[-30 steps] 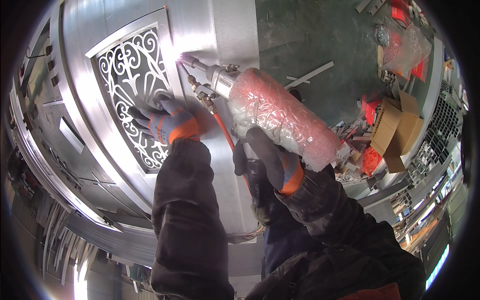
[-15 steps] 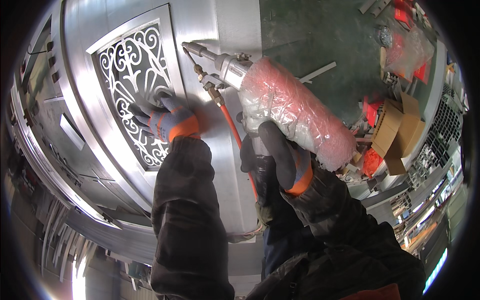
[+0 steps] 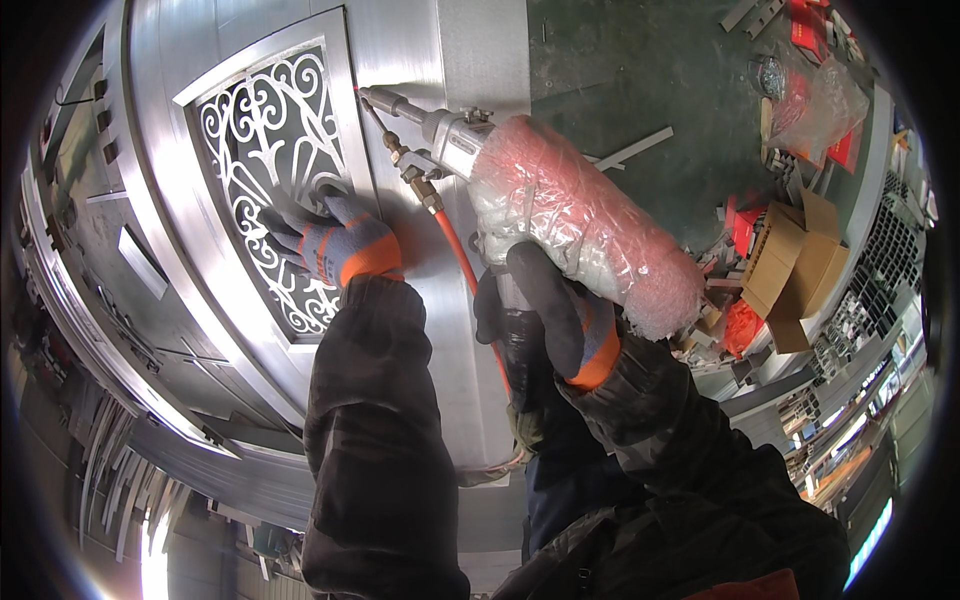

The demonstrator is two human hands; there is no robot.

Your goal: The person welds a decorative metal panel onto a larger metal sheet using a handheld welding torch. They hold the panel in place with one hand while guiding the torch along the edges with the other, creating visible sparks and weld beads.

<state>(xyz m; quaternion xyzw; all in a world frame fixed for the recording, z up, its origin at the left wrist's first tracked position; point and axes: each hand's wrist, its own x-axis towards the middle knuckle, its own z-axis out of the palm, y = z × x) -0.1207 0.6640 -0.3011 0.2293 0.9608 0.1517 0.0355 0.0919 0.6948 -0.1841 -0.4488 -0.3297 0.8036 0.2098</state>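
My right hand [image 3: 568, 320], in a grey and orange work glove, is closed around the black grip of a welding gun [image 3: 590, 220]. Pink and clear bubble wrap covers the gun's body. Its metal nozzle [image 3: 395, 104] points left at the frame beside a scrollwork panel, with a small red spot at the tip. Below the nozzle, a brass fitting [image 3: 418, 182] joins an orange hose [image 3: 460, 250]. My left hand [image 3: 350, 243], gloved alike, rests with fingers spread over the white scrollwork grille [image 3: 262, 150] of a shiny metal door panel [image 3: 395, 50]. Its fingertips partly blur into shadow.
On the right stand an open cardboard box [image 3: 790, 260], crumpled clear plastic [image 3: 820, 110] and red packages. A loose metal strip [image 3: 637, 147] lies on the dark green surface [image 3: 620, 70]. Metal profiles are stacked at lower left, and a black grid rack [image 3: 895, 240] is at far right.
The welding gun has shifted slightly left, bringing its nozzle nearer the panel's inner frame. A red spot now shows at the tip. My left hand stays almost in place.
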